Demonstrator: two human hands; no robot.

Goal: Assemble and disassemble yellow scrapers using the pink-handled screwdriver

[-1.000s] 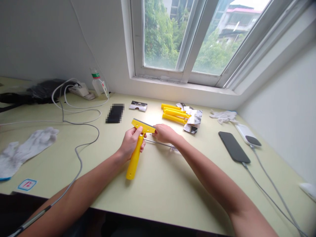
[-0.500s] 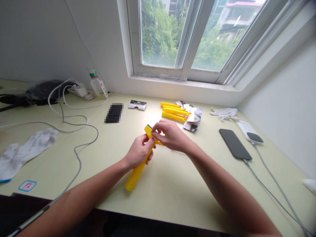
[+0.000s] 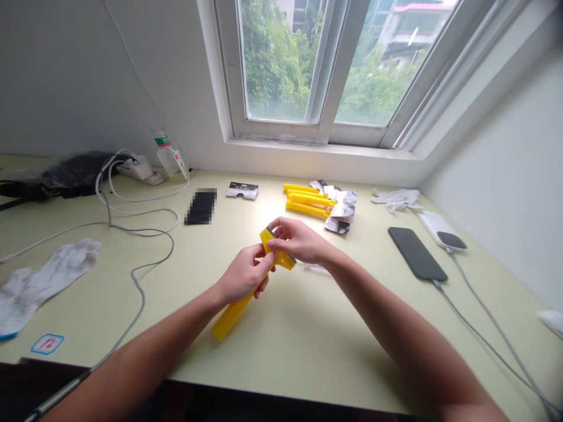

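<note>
A person is working bare-handed at a pale yellow-green table (image 3: 281, 363) beneath a window, holding a yellow scraper (image 3: 233, 319) above the tabletop near the middle, its handle slanting down toward the near edge. The left hand (image 3: 245, 271) is closing around the upper handle, thumb lying along it, while the right hand (image 3: 301, 241) is pinching the scraper's head between thumb and curled fingers. Daylight is falling through the sliding window (image 3: 277, 70), whose panes are showing green trees and buildings outside; plain walls are flanking it on both sides. Beneath the sill, yellow handles (image 3: 310, 202) are lying in a bunch beside printed cards (image 3: 345, 205), and a single black-and-white card (image 3: 241, 190) is resting farther left, near a dark pixelated rectangle (image 3: 201, 206). At the right, a black phone (image 3: 417, 253) is charging position-side down a cable, next to a white device (image 3: 440, 230) and a pale glove (image 3: 398, 199). At the left, a clear bottle (image 3: 170, 162) is standing near a power strip (image 3: 139, 170) and a dark bag (image 3: 83, 174), while a grey cable (image 3: 143, 293) is looping across the surface past a soiled white glove (image 3: 48, 284) and a blue-bordered label (image 3: 47, 344).
</note>
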